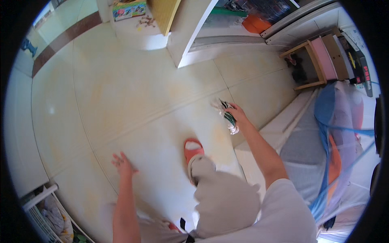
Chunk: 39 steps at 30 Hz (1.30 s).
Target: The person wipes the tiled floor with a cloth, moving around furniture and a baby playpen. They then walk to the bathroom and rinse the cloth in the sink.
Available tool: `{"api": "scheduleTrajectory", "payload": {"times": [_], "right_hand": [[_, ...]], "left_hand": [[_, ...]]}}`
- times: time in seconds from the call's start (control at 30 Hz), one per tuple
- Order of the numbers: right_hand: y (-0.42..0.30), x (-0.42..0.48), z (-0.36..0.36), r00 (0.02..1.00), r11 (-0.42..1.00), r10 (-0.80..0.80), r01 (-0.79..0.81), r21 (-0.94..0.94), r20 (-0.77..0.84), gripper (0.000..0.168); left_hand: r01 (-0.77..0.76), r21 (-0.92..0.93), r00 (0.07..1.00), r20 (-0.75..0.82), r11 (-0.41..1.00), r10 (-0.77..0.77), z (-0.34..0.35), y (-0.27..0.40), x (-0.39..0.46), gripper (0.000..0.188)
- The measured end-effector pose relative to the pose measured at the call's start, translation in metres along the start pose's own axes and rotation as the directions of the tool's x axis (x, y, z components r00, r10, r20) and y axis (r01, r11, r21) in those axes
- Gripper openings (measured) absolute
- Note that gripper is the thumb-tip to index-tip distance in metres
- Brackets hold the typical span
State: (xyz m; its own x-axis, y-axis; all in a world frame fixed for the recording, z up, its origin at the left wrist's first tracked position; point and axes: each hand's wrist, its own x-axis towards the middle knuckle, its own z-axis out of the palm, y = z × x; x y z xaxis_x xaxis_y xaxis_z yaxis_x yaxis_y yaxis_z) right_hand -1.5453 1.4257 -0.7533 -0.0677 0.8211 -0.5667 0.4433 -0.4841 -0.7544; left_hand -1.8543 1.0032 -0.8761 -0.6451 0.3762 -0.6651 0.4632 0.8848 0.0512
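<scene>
My right hand point(237, 114) grips a small crumpled bundle point(230, 119), white with dark green stripes. The bundle looks like cloth, though blur hides what it is exactly. A pale ragged end sticks out beyond the fingers, and a whitish end hangs below them. My left hand point(123, 164) is held out over the tiled floor point(130, 91) with its fingers apart and nothing in it. Between the two arms, a foot in a red slipper point(193, 148) stands on the tiles.
On the right are a bed's edge point(261, 164) and a mesh net point(346, 164) with blue trim. A small wooden stand point(317, 62) holds boxes by the wall. A cabinet point(174, 45) stands ahead. A white wire rack point(39, 197) with fabrics is lower left.
</scene>
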Motion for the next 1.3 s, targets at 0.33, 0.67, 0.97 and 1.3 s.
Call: {"api": "scheduleTrajectory", "payload": {"times": [0.33, 0.67, 0.97, 1.3], "right_hand": [[-0.083, 0.263, 0.004, 0.795, 0.872, -0.418, 0.215, -0.440, -0.440, 0.055], [-0.058, 0.185, 0.122, 0.718, 0.389, -0.588, 0.654, -0.648, 0.372, 0.031], [-0.099, 0.302, -0.019, 0.762, 0.450, -0.622, 0.157, -0.879, -0.182, 0.026], [-0.043, 0.123, 0.210, 0.568, 0.325, -0.689, 0.797, -0.509, 0.449, 0.015]], "left_hand": [[-0.046, 0.196, 0.999, 0.027, 0.979, 0.041, -0.011, -0.004, -0.015, 0.135], [0.014, 0.271, 0.850, 0.504, 0.962, -0.155, -0.104, 0.066, 0.017, 0.103], [-0.319, 0.140, 0.946, 0.115, 0.937, 0.305, -0.173, 0.193, 0.082, 0.081], [-0.470, 0.048, 0.882, 0.037, 0.881, 0.469, -0.206, 0.260, 0.091, 0.074]]}}
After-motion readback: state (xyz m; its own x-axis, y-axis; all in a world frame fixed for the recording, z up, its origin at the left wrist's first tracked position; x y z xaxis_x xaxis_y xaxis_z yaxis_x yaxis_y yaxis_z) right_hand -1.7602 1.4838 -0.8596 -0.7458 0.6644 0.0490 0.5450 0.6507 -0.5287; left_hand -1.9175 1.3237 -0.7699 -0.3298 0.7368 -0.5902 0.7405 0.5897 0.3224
